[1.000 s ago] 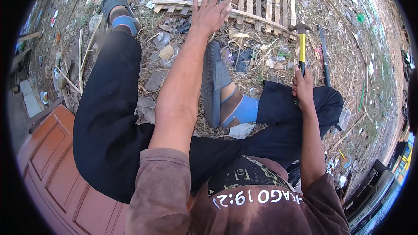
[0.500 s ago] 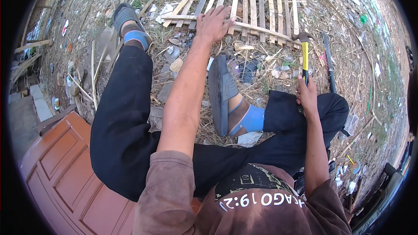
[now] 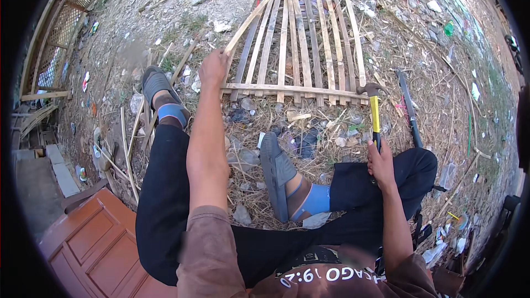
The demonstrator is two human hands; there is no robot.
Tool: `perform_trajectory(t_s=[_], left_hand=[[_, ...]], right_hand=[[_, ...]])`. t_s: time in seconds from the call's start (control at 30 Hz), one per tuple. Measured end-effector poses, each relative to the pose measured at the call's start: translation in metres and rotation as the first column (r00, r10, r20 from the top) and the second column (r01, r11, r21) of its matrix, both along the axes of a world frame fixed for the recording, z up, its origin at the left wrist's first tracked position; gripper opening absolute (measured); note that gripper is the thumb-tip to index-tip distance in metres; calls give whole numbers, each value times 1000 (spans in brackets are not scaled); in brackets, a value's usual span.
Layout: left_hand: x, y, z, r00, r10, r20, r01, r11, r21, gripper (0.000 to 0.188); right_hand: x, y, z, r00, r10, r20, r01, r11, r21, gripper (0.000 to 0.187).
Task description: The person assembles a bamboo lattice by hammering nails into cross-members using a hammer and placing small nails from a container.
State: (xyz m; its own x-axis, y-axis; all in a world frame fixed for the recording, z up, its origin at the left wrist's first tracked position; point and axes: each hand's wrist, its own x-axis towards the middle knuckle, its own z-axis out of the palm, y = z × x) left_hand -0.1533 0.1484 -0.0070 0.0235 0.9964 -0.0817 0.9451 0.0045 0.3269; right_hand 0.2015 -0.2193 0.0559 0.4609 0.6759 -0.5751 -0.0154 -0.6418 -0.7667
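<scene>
On the ground ahead lies a fan-shaped frame of wooden slats (image 3: pixel 305 44), joined near its close end by a wooden crosspiece (image 3: pixel 287 88). My left hand (image 3: pixel 213 68) is closed around the lower end of the outermost left wooden slat (image 3: pixel 251 24), close to the crosspiece's left end. The fingers partly hide that slat's end. My right hand (image 3: pixel 381 163) grips the black lower handle of a claw hammer (image 3: pixel 375 113) with a yellow shaft. The hammer's head is by the crosspiece's right end; whether they touch, I cannot tell.
A handsaw (image 3: pixel 407 105) lies right of the hammer. My sandalled feet rest on the littered ground, one beside loose sticks (image 3: pixel 130 152). A brown panelled door (image 3: pixel 96 245) is at lower left, and a lattice panel (image 3: pixel 58 38) leans at far left.
My left hand has moved left from the crosspiece and closed on the outer slat. The view has tilted up, showing more of the frame. The hammer stays in my right hand.
</scene>
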Motion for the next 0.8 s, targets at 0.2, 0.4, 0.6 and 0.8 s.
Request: perform_trajectory(t_s=[0.2,0.4,0.6,0.8], left_hand=[[-45,20,-20,973,212,89,-224,962,156,36],[-41,16,-23,992,102,70,-107,991,74,42],[-36,8,-16,997,64,-47,-62,997,56,45],[-84,6,-15,956,-83,281,42,988,149,39]], right_hand=[[-3,2,-5,999,8,-50,-8,1000,-7,20],[0,5,1,998,-19,-57,19,1000,-11,26],[3,0,-5,999,-26,-48,26,1000,8,30],[0,2,-4,999,-5,-40,5,1000,21,31]])
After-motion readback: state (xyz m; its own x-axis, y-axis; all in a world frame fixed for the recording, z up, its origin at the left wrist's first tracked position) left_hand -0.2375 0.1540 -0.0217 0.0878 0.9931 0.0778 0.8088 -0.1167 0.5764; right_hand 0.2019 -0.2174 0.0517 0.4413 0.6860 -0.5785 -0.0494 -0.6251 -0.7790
